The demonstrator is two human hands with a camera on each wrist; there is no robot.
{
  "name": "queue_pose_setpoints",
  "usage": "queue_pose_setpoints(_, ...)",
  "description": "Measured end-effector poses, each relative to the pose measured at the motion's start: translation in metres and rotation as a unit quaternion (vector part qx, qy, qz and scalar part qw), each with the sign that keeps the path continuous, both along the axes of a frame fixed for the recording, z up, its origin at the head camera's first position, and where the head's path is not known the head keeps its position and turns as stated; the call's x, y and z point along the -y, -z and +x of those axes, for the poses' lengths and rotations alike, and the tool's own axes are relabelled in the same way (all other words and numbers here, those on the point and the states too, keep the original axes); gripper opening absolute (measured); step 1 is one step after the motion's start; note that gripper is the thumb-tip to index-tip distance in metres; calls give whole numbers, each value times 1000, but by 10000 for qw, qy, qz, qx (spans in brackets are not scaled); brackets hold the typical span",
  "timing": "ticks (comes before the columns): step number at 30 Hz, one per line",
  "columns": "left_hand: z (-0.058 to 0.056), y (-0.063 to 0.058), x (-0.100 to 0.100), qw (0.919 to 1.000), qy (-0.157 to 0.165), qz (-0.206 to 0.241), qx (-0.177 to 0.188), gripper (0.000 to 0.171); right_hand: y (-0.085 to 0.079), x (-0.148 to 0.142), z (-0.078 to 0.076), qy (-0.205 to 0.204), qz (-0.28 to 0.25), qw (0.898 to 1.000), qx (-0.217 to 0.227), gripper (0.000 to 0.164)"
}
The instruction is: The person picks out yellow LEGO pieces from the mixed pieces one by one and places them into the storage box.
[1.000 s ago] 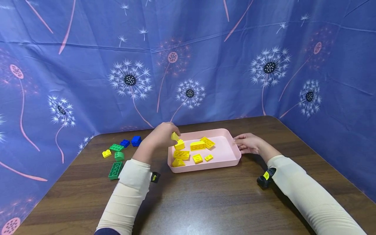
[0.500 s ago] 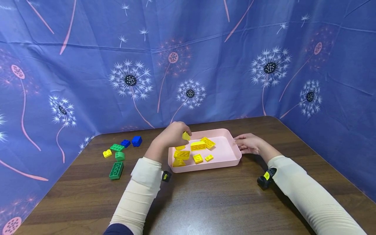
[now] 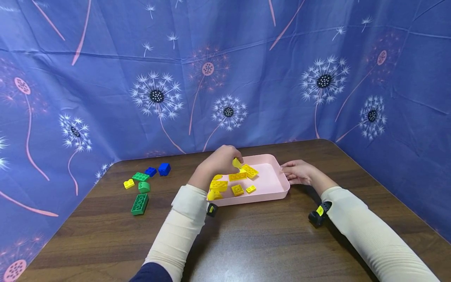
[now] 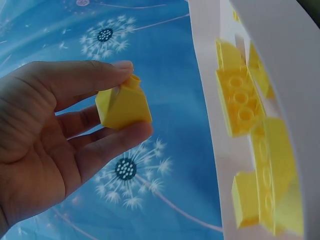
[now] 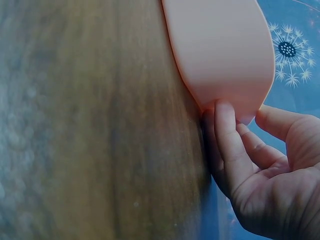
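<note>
My left hand (image 3: 220, 162) pinches a yellow toy brick (image 4: 122, 107) with sloped faces and a stud on top, thumb on one side and fingers on the other. It hangs above the far left part of a shallow pink tray (image 3: 253, 200). Inside the tray lie several yellow bricks, among them a long brick (image 3: 237, 175), a tilted one (image 3: 249, 171) and a small flat one (image 3: 250, 189). My left hand and wrist cover part of the tray's left end. At the tray's right end, my right hand (image 3: 299, 172) holds the wall, its thumb at the rim and fingers against the outside.
Left of the tray on the brown table (image 3: 253, 243) lie a yellow brick (image 3: 128, 184), green bricks (image 3: 139, 204) and blue bricks (image 3: 164, 169). A blue dandelion-print cloth (image 3: 267, 102) hangs behind the table and along its sides.
My left hand has moved to the right over the tray, carrying the yellow brick from the left edge toward the long brick. The right hand stays at the tray's end.
</note>
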State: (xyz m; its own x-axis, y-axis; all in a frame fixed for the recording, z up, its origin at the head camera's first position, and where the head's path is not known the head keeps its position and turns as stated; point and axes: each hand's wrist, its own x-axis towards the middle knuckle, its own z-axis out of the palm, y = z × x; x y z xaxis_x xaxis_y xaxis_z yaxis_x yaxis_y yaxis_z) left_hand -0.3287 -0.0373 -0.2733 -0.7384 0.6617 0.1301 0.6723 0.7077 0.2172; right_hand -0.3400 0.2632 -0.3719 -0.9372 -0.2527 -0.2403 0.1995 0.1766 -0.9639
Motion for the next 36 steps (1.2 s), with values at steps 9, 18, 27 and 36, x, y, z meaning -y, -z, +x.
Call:
queue_pose_setpoints(9, -15, 2, -30, 9993, 338, -33, 156, 23, 0, -1, 0, -25, -46, 10000, -30, 47)
queue_pose_setpoints(18, -37, 16, -57, 9972, 168, -371, 629, 26, 0, 0, 0, -15, -99, 9999, 24, 47)
queue_pose_setpoints(27, -42, 28, -82, 9942, 10, -604, 888, 20, 1, 0, 1, -52, -91, 9999, 52, 47)
queue_pose_setpoints(36, -35, 35, -97, 9864, 332, -911, 1327, 17, 2, 0, -1, -26, -154, 9999, 26, 42)
